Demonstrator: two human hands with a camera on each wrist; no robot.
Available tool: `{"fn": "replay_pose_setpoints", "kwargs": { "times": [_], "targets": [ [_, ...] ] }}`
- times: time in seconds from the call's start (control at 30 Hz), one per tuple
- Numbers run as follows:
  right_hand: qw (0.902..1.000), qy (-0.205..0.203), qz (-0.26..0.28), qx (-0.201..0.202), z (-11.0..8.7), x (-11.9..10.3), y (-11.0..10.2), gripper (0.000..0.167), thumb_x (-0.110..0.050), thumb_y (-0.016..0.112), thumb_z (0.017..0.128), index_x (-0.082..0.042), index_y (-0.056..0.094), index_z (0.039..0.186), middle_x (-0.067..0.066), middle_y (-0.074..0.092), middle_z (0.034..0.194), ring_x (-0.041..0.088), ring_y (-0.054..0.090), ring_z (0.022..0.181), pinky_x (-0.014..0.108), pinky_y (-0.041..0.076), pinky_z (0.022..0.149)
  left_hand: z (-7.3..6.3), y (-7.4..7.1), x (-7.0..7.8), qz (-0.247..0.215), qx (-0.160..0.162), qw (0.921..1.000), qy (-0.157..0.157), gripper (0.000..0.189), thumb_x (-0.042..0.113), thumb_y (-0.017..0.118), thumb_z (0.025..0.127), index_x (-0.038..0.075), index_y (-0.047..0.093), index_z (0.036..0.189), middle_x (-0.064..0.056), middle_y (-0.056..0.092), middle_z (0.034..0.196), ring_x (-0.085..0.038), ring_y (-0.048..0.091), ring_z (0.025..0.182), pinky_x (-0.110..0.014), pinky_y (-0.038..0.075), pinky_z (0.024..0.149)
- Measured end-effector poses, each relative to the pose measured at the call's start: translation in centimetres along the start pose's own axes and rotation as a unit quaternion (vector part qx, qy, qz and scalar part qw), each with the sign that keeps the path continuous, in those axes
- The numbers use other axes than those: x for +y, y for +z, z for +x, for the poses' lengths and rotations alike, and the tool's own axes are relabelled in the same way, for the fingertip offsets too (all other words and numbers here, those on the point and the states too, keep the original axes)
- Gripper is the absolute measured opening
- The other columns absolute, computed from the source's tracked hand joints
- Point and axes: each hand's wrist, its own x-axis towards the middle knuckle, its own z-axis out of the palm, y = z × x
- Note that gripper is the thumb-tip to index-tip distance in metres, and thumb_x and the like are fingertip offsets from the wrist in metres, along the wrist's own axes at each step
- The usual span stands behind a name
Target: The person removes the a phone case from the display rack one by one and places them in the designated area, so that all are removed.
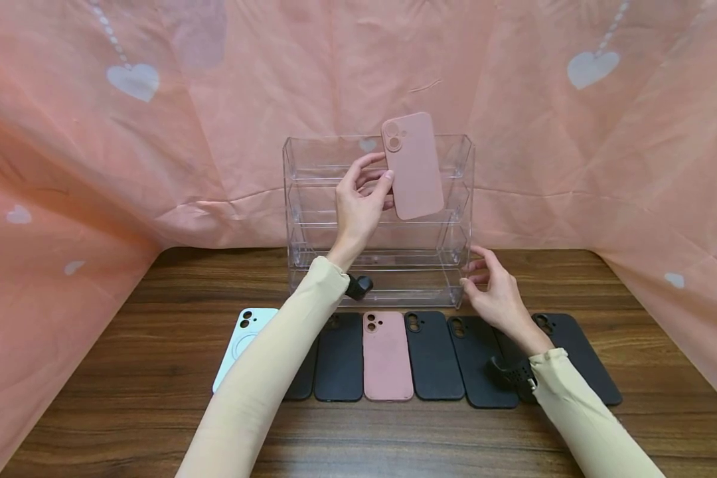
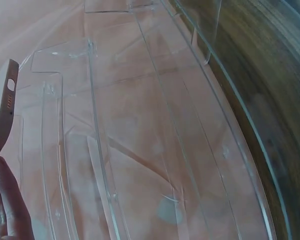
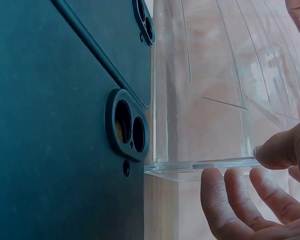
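Gripped between the thumb and fingers of my left hand [image 1: 356,206] is a pink phone case [image 1: 418,172], raised upright and slightly tilted before the upper tiers of a clear acrylic display rack [image 1: 313,199]. Its bottom edge with the port cut-out [image 2: 11,85] shows at the left of the left wrist view. Low at the rack's right side, my right hand [image 1: 494,292] pinches the edge of the side panel [image 3: 225,163], thumb on one face and fingertips on the other. No case is visible on the rack's tiers.
Before the rack, a row of phone cases lies on the wooden table [image 1: 125,392]: a pale blue one [image 1: 239,348] at left, a second pink one [image 1: 388,362] mid-row, and several black ones [image 1: 435,362]. Pink curtain [image 1: 233,119] hangs behind and at both sides.
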Motion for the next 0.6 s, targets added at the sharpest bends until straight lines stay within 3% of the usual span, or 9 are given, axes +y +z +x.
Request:
{"fn": "replay_pose_setpoints", "kwargs": {
  "times": [0.2,0.6],
  "targets": [
    [1.0000,0.001,0.004,-0.003,0.0,-0.1,-0.1,0.061,0.008,0.065,0.089,-0.003,0.044,0.146,0.025,0.064,0.111,0.044,0.071,0.094,0.015,0.052,0.058,-0.5,-0.6,0.1,0.001,-0.004,1.0000,-0.003,0.031,0.005,0.068,0.096,0.008,0.066,0.127,-0.017,0.073,0.103,-0.009,0.071,0.075,-0.039,0.065,0.066],
    [0.9999,0.000,0.011,-0.004,0.2,-0.2,0.1,0.061,0.009,0.064,0.089,-0.003,0.045,0.146,0.026,0.063,0.111,0.044,0.072,0.093,0.014,0.053,0.058,-1.7,-2.1,0.4,-0.003,-0.018,0.9998,-0.007,0.033,0.003,0.068,0.095,0.007,0.066,0.128,-0.019,0.073,0.105,-0.010,0.072,0.073,-0.047,0.064,0.068]
  ]
}}
